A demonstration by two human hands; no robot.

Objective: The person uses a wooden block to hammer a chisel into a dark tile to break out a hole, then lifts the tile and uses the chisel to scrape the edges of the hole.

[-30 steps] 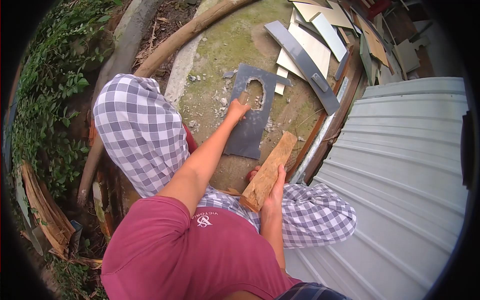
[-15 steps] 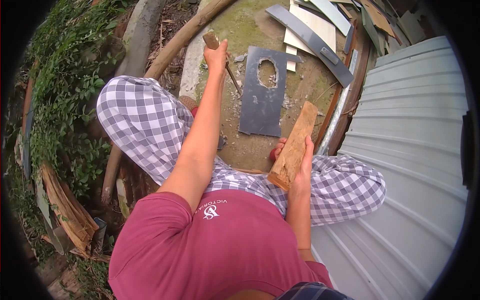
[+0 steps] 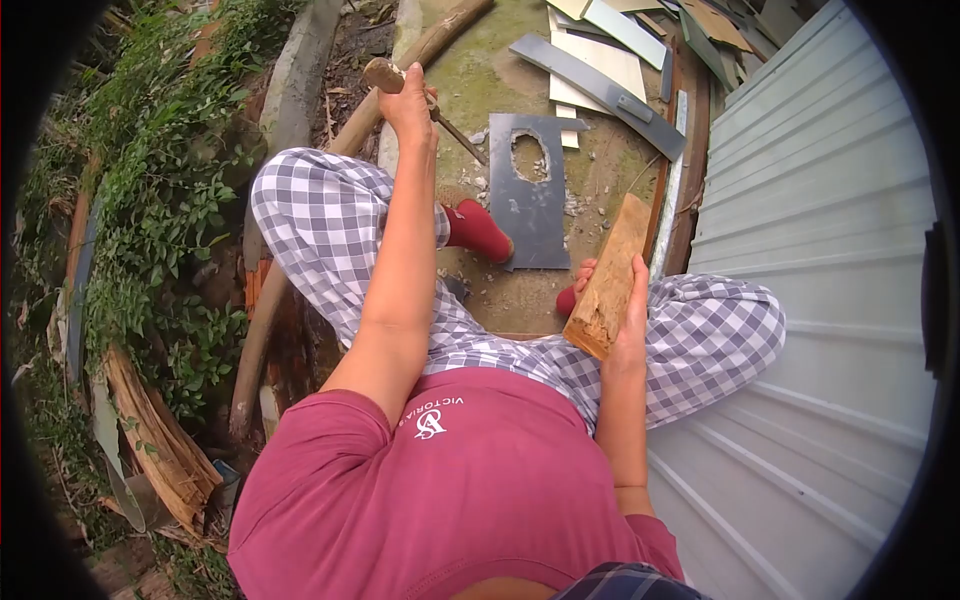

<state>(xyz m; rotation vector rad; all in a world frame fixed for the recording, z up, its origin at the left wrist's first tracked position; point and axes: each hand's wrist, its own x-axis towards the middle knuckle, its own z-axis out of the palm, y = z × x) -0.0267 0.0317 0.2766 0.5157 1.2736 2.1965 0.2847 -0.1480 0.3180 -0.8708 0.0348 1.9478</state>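
My left hand [image 3: 407, 108] is closed around the wooden handle of a chisel [image 3: 382, 75]. Its thin metal shaft slants down to the right, with the tip near the left edge of a dark grey panel [image 3: 532, 230]. A rough oval hole with chipped edges is cut through the upper part of that panel, which lies flat on the ground. In my right hand [image 3: 632, 315] is a thick wooden block [image 3: 612, 268], gripped at its lower half and apart from the panel. My red-socked foot [image 3: 482, 232] is at the panel's lower left edge.
Grey and white offcut strips [image 3: 600, 90] lie beyond the panel. A corrugated metal sheet [image 3: 800, 280] is on the right, beside a metal rail [image 3: 668, 200]. On the left are a wooden pole [image 3: 365, 120], leafy plants [image 3: 160, 230] and split wood [image 3: 155, 440]. Chips litter the ground.
The chisel has tilted, its handle swinging left. My red-socked foot has come into sight against the panel's lower left edge. The wooden block stays in my right hand; the whole view has shifted slightly.
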